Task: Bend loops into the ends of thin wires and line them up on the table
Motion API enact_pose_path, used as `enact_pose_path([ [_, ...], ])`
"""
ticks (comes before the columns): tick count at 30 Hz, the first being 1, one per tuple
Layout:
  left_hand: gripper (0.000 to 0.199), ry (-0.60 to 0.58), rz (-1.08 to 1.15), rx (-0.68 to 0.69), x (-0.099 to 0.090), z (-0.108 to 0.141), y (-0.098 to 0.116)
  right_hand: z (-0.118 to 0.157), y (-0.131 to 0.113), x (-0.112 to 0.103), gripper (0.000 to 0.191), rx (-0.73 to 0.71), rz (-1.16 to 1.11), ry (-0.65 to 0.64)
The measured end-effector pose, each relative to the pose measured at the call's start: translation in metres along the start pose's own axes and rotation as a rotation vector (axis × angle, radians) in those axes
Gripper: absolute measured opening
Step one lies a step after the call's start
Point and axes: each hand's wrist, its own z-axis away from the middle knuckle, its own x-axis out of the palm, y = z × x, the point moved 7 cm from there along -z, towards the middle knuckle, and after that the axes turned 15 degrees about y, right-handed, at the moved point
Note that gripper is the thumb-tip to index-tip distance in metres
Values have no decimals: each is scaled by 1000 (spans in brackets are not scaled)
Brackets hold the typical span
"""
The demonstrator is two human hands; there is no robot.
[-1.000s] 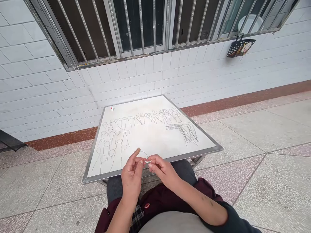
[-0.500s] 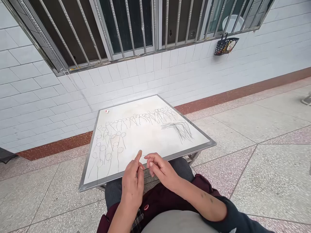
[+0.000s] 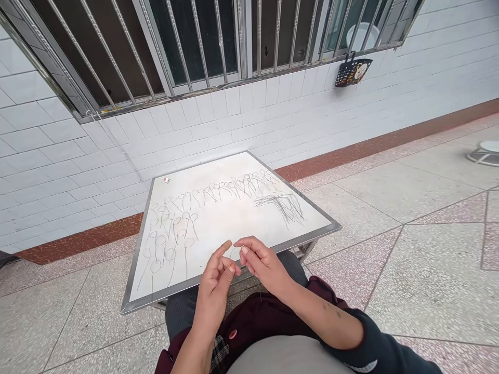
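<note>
Both hands are raised close together over the near edge of a white table [image 3: 222, 218] with a grey rim. On its surface lie several thin dark wire or thread pieces with round loops [image 3: 189, 242], a row of similar pieces [image 3: 218, 191] and a bundle of straight dark strands [image 3: 286, 208]. My left hand [image 3: 218, 272] has thumb and fingers curled together, its index finger pointing up. My right hand [image 3: 261, 259] is pinched beside it. A faint thin strand shows between the fingertips; what each pinch holds is too small to make out.
A small red-and-white item [image 3: 167, 180] lies at the table's far left corner. Behind stands a white tiled wall [image 3: 218, 124] with barred windows. A dark patterned bag [image 3: 353, 71] hangs from the bars. A round white stool [image 3: 487, 148] is at the right.
The left thumb and fingers have shifted, with the thumb now bent towards the right hand. My right hand has risen slightly. The view has turned a little to the right.
</note>
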Motion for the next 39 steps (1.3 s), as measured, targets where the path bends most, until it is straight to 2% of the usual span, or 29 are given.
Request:
enact_pose_path([
  [5,48,-37,225,-131,4,-3,0,-8,0,-11,26,11,6,16],
  [9,50,-105,244,-222,8,-1,-1,-10,-2,-13,26,22,19,-17],
  [13,53,-141,209,-270,4,-3,-3,-11,-3,-15,27,35,50,-45],
  [25,53,-235,-69,-204,-10,-14,-2,-10,-12,-25,28,-199,344,-50],
  [30,50,-275,-160,-168,-13,-18,-2,-12,-10,-27,26,-215,391,-4],
  [36,51,-323,-246,-142,-19,-21,-6,-10,-9,-25,27,-296,510,-47],
  [39,50,-285,-269,-109,-30,-30,-5,-15,-7,-34,27,-280,529,27],
])
